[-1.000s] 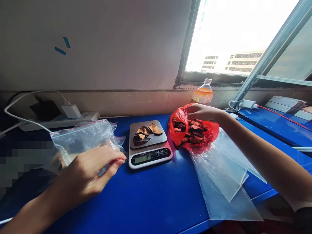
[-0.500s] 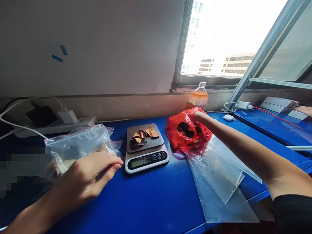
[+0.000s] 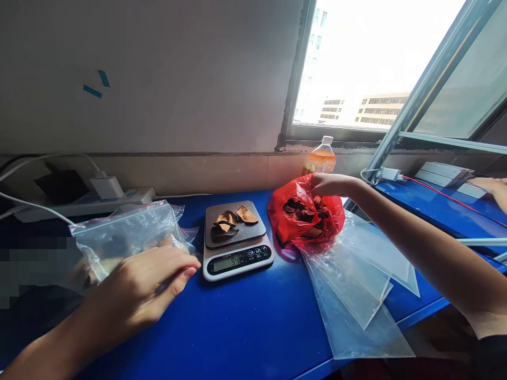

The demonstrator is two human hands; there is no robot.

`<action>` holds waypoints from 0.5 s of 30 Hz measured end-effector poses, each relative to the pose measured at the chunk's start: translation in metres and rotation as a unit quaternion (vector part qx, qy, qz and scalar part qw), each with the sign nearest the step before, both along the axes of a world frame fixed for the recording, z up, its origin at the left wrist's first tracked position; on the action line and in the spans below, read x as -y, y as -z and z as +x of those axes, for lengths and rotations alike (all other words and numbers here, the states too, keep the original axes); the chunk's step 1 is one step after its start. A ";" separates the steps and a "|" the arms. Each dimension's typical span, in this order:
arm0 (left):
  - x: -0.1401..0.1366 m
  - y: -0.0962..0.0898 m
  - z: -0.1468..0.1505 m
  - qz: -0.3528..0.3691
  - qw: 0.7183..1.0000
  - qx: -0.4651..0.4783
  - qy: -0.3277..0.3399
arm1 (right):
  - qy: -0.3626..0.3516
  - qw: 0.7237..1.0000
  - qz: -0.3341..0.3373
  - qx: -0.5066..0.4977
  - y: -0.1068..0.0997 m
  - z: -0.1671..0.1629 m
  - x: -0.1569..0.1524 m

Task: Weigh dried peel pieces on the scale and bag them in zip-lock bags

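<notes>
My left hand (image 3: 158, 279) is closed in a pinch just left of a white digital kitchen scale (image 3: 237, 265); what it pinches, if anything, is hidden. Several dried brown slices (image 3: 227, 219) lie on the scale's plate, and its display seems to read about 9.4. Behind my left hand is a clear zip bag (image 3: 119, 235) with pale pieces in it. My right hand (image 3: 330, 184) is at the far rim of a red plastic bag (image 3: 283, 227) holding dark reddish-brown dried pieces (image 3: 303, 211). Its fingers dip into the bag's mouth, their tips hidden.
Flat clear plastic bags (image 3: 356, 295) lie on the blue table (image 3: 245, 327), reaching its front edge. An orange drink bottle (image 3: 320, 158) stands behind the red bag. A power strip (image 3: 142, 196) with chargers is at back left. Another person's hand (image 3: 491, 190) shows at far right near white boxes (image 3: 443, 173).
My right wrist and forearm have risen and swung right. The red bag's mouth is wider, showing more pieces. The other person's hand reaches further into view. My left hand stays put.
</notes>
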State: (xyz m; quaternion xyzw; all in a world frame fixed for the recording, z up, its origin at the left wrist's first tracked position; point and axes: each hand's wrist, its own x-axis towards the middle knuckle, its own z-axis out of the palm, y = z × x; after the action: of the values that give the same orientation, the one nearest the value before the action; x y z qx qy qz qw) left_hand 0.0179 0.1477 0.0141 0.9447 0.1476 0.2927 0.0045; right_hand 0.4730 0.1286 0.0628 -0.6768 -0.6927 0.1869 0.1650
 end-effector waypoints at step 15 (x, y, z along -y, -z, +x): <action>-0.001 0.000 0.000 -0.014 0.999 -0.030 -0.031 | -0.054 0.998 0.000 -0.026 0.020 -0.031 0.050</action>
State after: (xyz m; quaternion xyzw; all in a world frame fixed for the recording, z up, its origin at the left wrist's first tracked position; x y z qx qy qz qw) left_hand 0.0176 0.1485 0.0141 0.9479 0.1814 0.2618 0.0044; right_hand 0.4424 0.0783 0.0428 -0.6336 -0.7235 0.2128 0.1727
